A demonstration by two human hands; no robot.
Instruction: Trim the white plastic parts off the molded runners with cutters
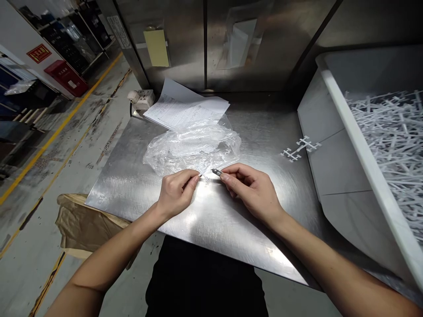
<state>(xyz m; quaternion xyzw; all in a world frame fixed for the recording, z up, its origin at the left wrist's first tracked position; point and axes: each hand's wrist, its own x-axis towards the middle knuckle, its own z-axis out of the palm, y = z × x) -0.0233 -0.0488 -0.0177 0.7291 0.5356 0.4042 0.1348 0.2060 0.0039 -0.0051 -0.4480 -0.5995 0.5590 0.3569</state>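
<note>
My left hand (176,191) is closed, pinching a small white plastic part (204,176) with thin branches between thumb and index finger. Facing it, my right hand (247,187) is closed around a small craft knife (216,172), its dark metal tip pointing left at the plastic part. A narrow gap separates tip and part. Just beyond my fingers lies a crumpled clear plastic bag (194,147); what it contains is hard to make out. Off to the right, a branched white plastic sprue (300,149) rests on the steel table (261,132), away from both hands.
A large white bin (357,145) heaped with white plastic sprues (390,145) stands at the right. Printed sheets (188,103) lie behind the bag, beside a power socket (143,99). Below the table's left edge is a brown sack (89,224). Steel panels (264,44) rise behind.
</note>
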